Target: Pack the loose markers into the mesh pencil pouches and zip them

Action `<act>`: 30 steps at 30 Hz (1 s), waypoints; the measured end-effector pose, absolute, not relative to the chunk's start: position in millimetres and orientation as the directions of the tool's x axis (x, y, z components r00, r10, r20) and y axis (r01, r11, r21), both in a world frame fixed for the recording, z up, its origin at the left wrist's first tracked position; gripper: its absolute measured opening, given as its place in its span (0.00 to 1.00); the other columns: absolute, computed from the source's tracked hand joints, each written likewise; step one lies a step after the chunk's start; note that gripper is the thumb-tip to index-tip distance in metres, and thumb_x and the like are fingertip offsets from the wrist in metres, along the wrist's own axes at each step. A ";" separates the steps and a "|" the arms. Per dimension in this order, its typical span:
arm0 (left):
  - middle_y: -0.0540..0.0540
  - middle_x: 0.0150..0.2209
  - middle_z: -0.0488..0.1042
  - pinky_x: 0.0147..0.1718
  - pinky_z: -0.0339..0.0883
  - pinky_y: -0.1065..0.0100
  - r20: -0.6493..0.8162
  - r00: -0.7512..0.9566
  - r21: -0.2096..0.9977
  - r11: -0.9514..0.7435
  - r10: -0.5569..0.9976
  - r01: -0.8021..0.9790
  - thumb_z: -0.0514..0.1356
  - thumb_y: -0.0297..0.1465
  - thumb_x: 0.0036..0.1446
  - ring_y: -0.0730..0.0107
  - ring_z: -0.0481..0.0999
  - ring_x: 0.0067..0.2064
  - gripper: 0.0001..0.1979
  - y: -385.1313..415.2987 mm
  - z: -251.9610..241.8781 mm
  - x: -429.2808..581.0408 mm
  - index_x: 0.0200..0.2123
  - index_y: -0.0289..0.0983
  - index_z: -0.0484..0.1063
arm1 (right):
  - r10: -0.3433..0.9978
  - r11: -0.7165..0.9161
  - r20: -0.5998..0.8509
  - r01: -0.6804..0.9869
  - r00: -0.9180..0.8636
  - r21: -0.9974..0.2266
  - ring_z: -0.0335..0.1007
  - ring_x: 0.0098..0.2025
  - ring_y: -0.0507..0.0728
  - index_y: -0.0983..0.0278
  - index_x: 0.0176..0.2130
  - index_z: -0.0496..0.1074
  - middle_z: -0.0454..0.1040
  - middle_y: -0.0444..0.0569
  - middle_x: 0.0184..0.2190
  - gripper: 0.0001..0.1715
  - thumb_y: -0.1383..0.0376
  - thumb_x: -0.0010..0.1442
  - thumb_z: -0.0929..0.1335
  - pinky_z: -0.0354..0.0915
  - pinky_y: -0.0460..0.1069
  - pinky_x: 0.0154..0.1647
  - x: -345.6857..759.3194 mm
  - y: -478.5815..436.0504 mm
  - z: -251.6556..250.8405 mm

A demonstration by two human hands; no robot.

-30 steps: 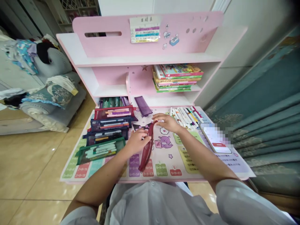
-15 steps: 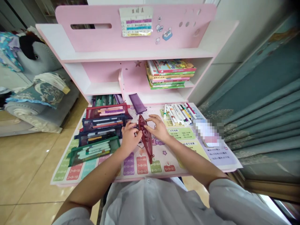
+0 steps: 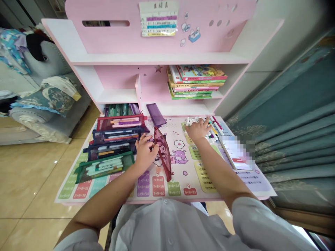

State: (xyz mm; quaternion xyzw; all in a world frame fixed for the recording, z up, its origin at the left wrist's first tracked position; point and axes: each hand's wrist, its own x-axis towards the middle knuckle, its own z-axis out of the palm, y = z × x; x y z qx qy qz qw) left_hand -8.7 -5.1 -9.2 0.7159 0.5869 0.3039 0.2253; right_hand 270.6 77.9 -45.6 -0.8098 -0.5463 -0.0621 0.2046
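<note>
The left hand (image 3: 146,150) touched the red pouch (image 3: 164,153), its grip impossible to tell, while the right hand (image 3: 197,129) spread its fingers over the markers (image 3: 218,128).

On this desk's printed mat (image 3: 192,178) lies a dark red pouch (image 3: 165,153); left of that pouch, four filled mesh pouches (image 3: 104,168); beyond it, a purple pouch (image 3: 156,115); rightward, markers (image 3: 218,126) and a phone (image 3: 237,153).

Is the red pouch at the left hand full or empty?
It looks empty: through the red pouch, I see only the printed mat.
</note>
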 end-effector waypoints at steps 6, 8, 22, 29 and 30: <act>0.44 0.58 0.76 0.67 0.46 0.32 0.168 0.114 0.693 -0.200 0.979 0.693 0.60 0.34 0.59 0.48 0.60 0.70 0.14 -5.7 -8.3 -6.0 0.21 0.40 0.73 | 0.918 -0.371 0.111 0.924 0.380 -0.094 0.31 0.74 0.77 0.73 0.49 0.78 0.56 0.65 0.69 0.26 0.57 0.61 0.65 0.42 0.77 0.67 264.1 77.9 -39.9; 0.44 0.58 0.76 0.67 0.47 0.33 0.170 0.105 0.694 -0.194 0.980 0.693 0.61 0.33 0.59 0.48 0.61 0.69 0.14 -6.3 -7.3 -4.8 0.21 0.40 0.72 | 0.917 -0.395 0.041 0.918 0.396 -0.031 0.28 0.75 0.75 0.72 0.52 0.77 0.54 0.62 0.71 0.28 0.57 0.61 0.64 0.42 0.76 0.68 259.8 77.5 -34.6; 0.44 0.57 0.77 0.66 0.48 0.33 0.178 0.085 0.683 -0.185 0.980 0.707 0.61 0.31 0.59 0.48 0.62 0.69 0.14 -6.0 -5.8 -4.1 0.20 0.39 0.70 | 0.928 0.094 0.366 0.906 0.071 -0.414 0.39 0.74 0.78 0.64 0.19 0.70 0.64 0.59 0.66 0.11 0.64 0.50 0.69 0.49 0.79 0.63 191.3 25.8 23.2; 0.45 0.57 0.76 0.66 0.48 0.33 0.173 0.075 0.682 -0.174 0.982 0.710 0.61 0.30 0.58 0.47 0.61 0.69 0.14 -7.1 -2.1 -4.1 0.20 0.39 0.70 | 0.948 0.253 0.292 0.856 -0.126 -0.451 0.40 0.74 0.76 0.63 0.16 0.66 0.65 0.59 0.66 0.16 0.65 0.49 0.71 0.49 0.76 0.65 163.7 -10.0 38.2; 0.45 0.57 0.76 0.66 0.48 0.33 0.172 0.072 0.682 -0.171 0.983 0.711 0.61 0.30 0.58 0.47 0.61 0.70 0.14 -7.1 -1.7 -4.2 0.20 0.39 0.70 | 0.954 0.254 0.265 0.856 -0.143 -0.450 0.40 0.74 0.76 0.64 0.16 0.66 0.65 0.59 0.66 0.16 0.66 0.50 0.71 0.49 0.76 0.65 160.9 -13.2 39.4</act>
